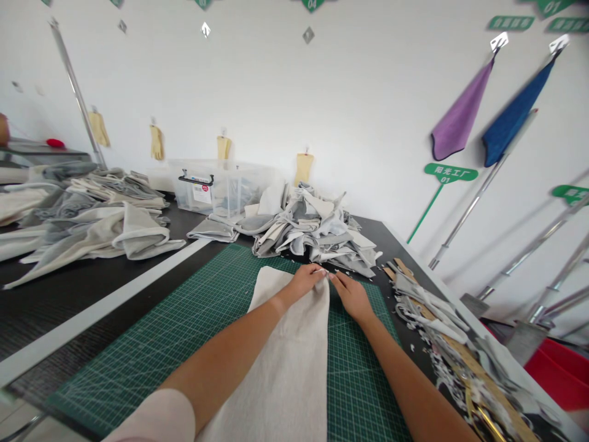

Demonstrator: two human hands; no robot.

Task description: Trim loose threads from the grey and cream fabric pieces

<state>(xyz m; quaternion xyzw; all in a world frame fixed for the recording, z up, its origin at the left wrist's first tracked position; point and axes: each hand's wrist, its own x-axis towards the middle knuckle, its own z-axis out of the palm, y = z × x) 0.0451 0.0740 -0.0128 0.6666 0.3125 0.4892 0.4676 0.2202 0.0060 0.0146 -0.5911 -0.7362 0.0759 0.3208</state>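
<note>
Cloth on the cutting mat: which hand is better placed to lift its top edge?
Left, probably: the left hand rests on the top edge of the off-white cloth; the right hand lies beside it, over the green cutting mat.

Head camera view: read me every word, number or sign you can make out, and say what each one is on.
"阳光工厂 01" on the green paddle-shaped sign.
"04" on the green tag at the top of the wall.
"01" on the green tag at the top right.
The label on the clear plastic box and the other green wall tags: too small or blurred to read.
</note>
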